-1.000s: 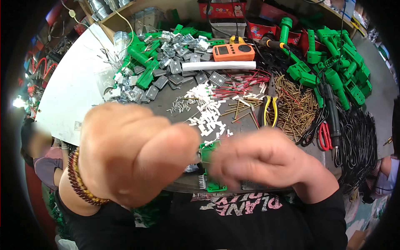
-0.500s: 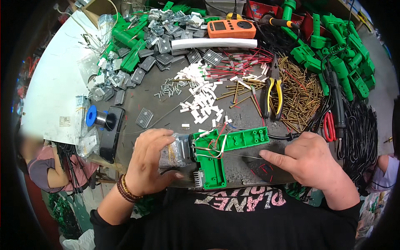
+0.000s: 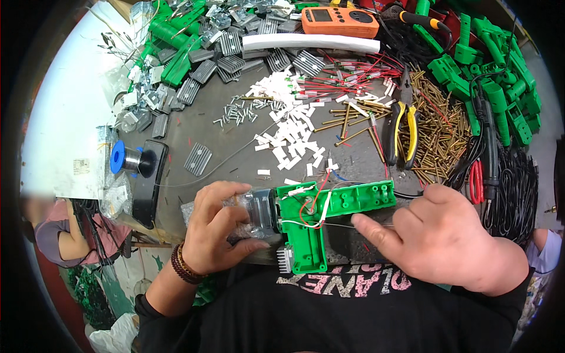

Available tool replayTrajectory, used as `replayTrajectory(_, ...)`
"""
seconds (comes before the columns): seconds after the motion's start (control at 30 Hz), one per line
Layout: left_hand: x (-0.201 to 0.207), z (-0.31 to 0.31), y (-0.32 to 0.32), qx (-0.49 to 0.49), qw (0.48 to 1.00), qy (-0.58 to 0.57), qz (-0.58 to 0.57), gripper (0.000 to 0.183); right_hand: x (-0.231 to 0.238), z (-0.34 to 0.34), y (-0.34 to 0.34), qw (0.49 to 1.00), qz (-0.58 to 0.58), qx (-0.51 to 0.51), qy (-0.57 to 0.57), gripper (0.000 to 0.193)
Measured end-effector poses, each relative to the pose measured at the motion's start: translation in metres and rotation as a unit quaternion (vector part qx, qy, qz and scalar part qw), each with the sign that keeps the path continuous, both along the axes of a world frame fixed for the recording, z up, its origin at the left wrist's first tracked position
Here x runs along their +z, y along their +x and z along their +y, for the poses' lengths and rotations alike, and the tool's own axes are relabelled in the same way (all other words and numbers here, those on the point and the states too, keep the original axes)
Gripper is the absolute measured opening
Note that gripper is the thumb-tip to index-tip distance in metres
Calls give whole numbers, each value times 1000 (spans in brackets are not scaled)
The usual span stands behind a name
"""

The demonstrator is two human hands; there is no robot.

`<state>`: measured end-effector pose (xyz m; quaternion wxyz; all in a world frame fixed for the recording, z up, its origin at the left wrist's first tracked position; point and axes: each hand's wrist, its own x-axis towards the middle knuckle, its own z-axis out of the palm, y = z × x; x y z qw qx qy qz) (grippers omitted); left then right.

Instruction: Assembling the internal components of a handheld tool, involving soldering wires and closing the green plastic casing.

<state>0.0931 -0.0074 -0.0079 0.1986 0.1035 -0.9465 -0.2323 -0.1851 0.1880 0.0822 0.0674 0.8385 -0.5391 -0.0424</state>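
A green T-shaped plastic housing half (image 3: pixel 353 199) lies at the table's near edge, its inside facing up. Red and white wires (image 3: pixel 322 215) cross its middle, and a small grey finned metal block (image 3: pixel 285 259) sits at its lower left end. My left hand (image 3: pixel 215 229) is curled around the dark metal end piece (image 3: pixel 262 213), partly covered in clear bubble wrap, joined to the housing's left side. Right of the housing, my right hand (image 3: pixel 435 241) is closed, thumb pointing left. A thin grey wire (image 3: pixel 338 225) runs from the housing to that thumb and appears pinched there.
Behind lie white sleeves (image 3: pixel 291 135), brass screws (image 3: pixel 441 117), yellow-handled pliers (image 3: pixel 403 129) and an orange meter (image 3: pixel 340 22). On the left are a solder spool (image 3: pixel 126 159) and a black phone (image 3: pixel 150 185). Green housings (image 3: pixel 500 76) and black cables (image 3: pixel 512 188) crowd the right.
My left fingers have curled in more around the wrapped end piece. My right thumb has come closer to the housing along the thin wire. The whole view has shifted slightly.
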Motion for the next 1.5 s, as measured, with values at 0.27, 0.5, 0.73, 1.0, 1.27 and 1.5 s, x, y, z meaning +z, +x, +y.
replayTrajectory(0.27,-1,-1,-2,11,1000,19,5,48,-6,-8,-6,999,-45,8,9,36)
replayTrajectory(0.5,-1,0,-3,14,1000,17,4,47,-28,-15,-11,996,-83,33,-25,41)
replayTrajectory(0.73,1,1,-6,10,1000,8,6,48,-47,-21,19,997,-70,29,-26,50)
replayTrajectory(1.0,2,2,-4,16,1000,0,8,46,-44,-33,48,998,-59,7,30,53)
replayTrajectory(1.27,8,2,-13,-9,1000,3,21,50,-37,-45,70,991,-98,-50,73,53)
replayTrajectory(1.5,32,-8,-31,-74,996,14,-49,47,-37,-55,70,948,-227,-117,192,46)
